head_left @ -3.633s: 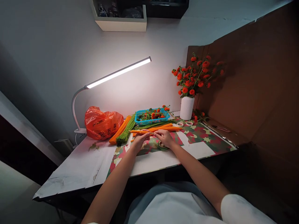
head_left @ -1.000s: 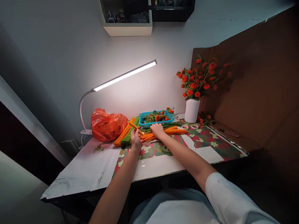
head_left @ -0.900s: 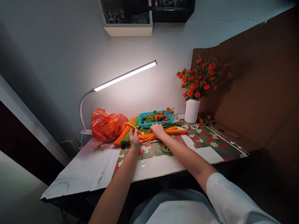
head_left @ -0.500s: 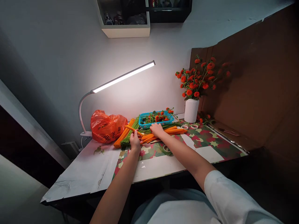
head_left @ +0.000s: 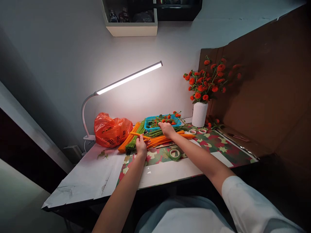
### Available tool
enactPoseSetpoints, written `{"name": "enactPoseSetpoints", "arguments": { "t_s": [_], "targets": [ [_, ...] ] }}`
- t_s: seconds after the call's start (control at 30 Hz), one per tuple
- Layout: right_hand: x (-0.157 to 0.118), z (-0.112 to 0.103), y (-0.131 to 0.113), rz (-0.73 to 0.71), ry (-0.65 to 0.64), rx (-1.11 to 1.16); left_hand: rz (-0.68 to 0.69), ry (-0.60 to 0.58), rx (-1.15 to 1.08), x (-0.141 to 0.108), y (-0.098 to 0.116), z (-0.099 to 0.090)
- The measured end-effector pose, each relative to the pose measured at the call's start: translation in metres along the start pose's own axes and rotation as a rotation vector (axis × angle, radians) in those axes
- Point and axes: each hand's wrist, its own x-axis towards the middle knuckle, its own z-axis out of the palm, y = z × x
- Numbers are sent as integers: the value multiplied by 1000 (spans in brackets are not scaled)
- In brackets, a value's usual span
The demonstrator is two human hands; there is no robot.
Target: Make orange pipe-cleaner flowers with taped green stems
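Observation:
My left hand (head_left: pixel 141 145) is closed on a coiled orange stem (head_left: pixel 139 135), which sticks out to both sides above the fingertips. Over the front edge of the blue basket (head_left: pixel 151 128) is my right hand (head_left: pixel 167 129), its fingers bent together; what they hold, if anything, is too small to make out. Orange and green flowers (head_left: pixel 163 122) lie in the basket. Beneath my right hand spread loose orange stems (head_left: pixel 160 140). Green stems (head_left: pixel 133 143) and more orange stems (head_left: pixel 125 144) lie left of my left hand.
A red plastic bag (head_left: pixel 111 131) sits beside the lit lamp (head_left: pixel 130 77). At the back right stands a white vase (head_left: pixel 199 115) of orange flowers. A green tape roll (head_left: pixel 175 154) lies near the front, and white rolls (head_left: pixel 192 132) lie before the vase.
My right hand has moved up and away from the coiled orange stem toward the basket, uncovering the green tape roll. My left hand still holds the stem.

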Motion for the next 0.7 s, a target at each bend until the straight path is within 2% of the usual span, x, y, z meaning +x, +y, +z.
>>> {"name": "enactPoseSetpoints", "arguments": {
  "t_s": [0.1,0.33,0.57,0.7],
  "targets": [
    [6,-14,11,-14,151,186,-15,-4,-12,1,-1,0],
    [26,-41,29,139,406,664,-29,-15,-12,-1,0,1],
    [38,-65,30,73,479,852,1,-62,-9,-2,-1,0],
    [46,-81,34,93,600,944,-3,-81,-19,0,-3,0]
  ]
}}
